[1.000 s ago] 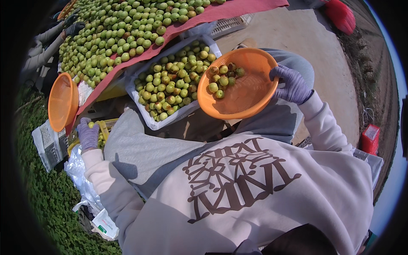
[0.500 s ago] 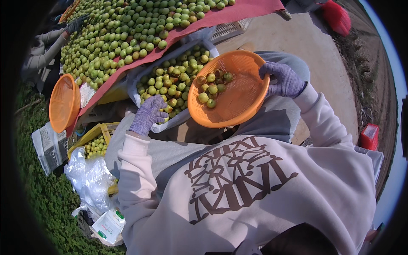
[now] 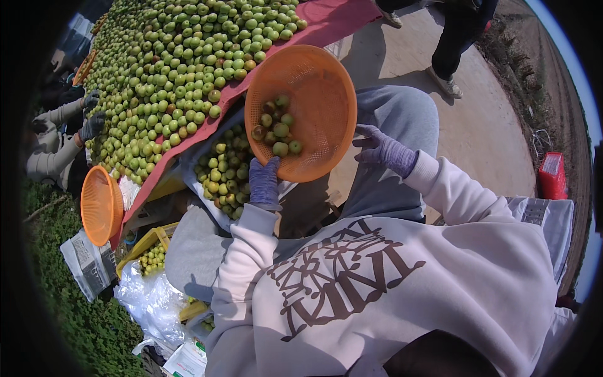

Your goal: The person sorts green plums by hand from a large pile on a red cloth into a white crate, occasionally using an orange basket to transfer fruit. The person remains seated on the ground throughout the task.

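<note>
An orange plastic colander (image 3: 326, 94) is held tilted up in front of me, with several round green jujube-like fruits (image 3: 279, 129) gathered at its left side. My left hand (image 3: 264, 182), in a purple knit glove, grips the colander's near-left rim. Beside the right rim, my right hand (image 3: 386, 152) in a matching glove has its fingers apart; whether a fingertip touches the rim, I cannot tell. Below and left of the colander is a white-lined container of yellow-green fruit (image 3: 223, 173), partly covered by the colander and my left hand.
Green fruit (image 3: 188, 69) is heaped on a red cloth (image 3: 330, 22) at the far left. A second orange colander (image 3: 100, 204) hangs by its edge. A co-worker's dark-gloved hand (image 3: 94, 124) is at the heap. Another person's legs (image 3: 449, 47) stand on the pavement, far right.
The colander has moved up and left and tilted. My left hand has gone from above the fruit container to the colander's rim. My right hand has come off the rim. A person's legs have appeared.
</note>
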{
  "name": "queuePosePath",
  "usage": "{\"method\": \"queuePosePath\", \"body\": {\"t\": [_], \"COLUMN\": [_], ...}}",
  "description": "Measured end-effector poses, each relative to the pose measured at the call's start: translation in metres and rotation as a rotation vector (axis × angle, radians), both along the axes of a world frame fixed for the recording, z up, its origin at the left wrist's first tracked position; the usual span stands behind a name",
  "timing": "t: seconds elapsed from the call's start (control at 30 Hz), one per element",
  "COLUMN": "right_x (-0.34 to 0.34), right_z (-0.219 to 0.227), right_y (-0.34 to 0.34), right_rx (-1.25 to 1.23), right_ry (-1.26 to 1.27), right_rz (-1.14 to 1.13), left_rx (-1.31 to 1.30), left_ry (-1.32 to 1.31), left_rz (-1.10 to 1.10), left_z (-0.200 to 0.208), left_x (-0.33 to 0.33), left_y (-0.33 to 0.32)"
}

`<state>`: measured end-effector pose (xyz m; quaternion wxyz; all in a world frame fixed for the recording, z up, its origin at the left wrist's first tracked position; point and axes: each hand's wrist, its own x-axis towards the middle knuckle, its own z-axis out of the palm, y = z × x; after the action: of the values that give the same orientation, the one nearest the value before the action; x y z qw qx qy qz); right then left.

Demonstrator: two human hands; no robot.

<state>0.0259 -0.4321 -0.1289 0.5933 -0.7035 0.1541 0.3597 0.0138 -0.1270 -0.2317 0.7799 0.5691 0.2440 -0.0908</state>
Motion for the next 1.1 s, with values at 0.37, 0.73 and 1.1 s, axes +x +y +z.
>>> {"method": "queuePosePath", "body": {"t": [0.37, 0.73, 1.1], "right_x": [-0.013, -0.023, -0.027], "right_z": [-0.029, -0.033, -0.044], "right_y": [0.083, 0.086, 0.081], "right_rx": [0.636, 0.534, 0.486], "right_ry": [0.044, 0.097, -0.109], "right_rz": [-0.670, -0.621, -0.515], "left_rx": [0.177, 1.688, 1.797], "left_ry": [-0.104, -0.411, -0.445], "left_rz": [0.072, -0.855, -0.626], "left_z": [0.038, 0.090, 0.081], "left_x": [0.014, 0.039, 0.037], "left_y": [-0.064, -0.051, -0.077]}}
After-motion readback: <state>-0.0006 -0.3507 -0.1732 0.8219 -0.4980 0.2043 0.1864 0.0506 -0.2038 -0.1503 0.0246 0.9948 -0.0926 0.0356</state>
